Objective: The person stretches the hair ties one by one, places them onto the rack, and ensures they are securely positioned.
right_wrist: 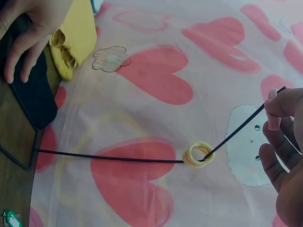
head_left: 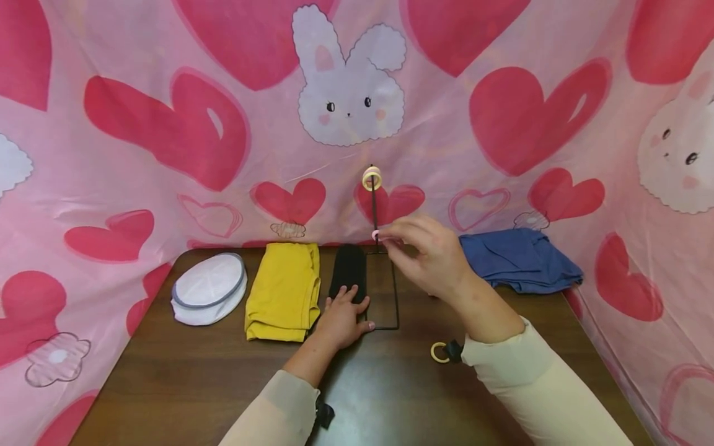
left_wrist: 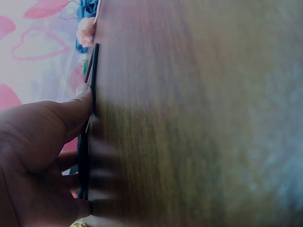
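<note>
Threading in progress: left hand (head_left: 340,319) rests flat, fingers straight, on the wire stand (head_left: 385,291) base near the worktop (head_left: 195,378) rear edge, while right hand (head_left: 432,254) pinches a pink ring (head_left: 375,235) at the rod; judged next, it needs lifting over the rod's top.

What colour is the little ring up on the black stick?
The ring is pale yellow, threaded on the thin black rod. The right wrist view shows it best.

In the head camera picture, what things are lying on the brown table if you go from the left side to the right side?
White cap → yellow cloth → black cloth under the left hand → black wire stand → blue cloth.
</note>
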Available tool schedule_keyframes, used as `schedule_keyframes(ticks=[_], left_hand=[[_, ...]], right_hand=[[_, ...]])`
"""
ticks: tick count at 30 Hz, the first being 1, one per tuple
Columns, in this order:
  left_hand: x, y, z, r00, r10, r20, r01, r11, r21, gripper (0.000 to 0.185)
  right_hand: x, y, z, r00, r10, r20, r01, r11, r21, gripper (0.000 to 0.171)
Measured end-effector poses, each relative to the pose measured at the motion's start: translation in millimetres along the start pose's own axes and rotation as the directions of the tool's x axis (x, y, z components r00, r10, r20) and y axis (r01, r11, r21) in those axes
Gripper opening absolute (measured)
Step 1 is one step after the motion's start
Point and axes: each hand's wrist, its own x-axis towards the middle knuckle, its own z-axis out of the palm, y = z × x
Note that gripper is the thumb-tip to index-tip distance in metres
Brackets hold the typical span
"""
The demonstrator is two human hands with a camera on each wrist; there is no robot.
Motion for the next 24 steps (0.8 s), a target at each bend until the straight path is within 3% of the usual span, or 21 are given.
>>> schedule_keyframes(ticks=[10, 24], left_hand=[[0.2, 0.1, -1.3, 1.000, -0.003, 0.000, 0.003, 1.000, -0.016, 0.067], [1.3, -0.8, -0.8, 1.000, -0.013, 0.015, 0.013, 1.000, -0.013, 0.068]], right_hand=[[7.0, 17.1, 12.7, 0.998, 0.063, -0.031, -0.063, 0.998, 0.010, 0.017], [12.5, 42.8, 32.6, 0.983, 0.167, -0.079, -0.162, 0.985, 0.061, 0.025]])
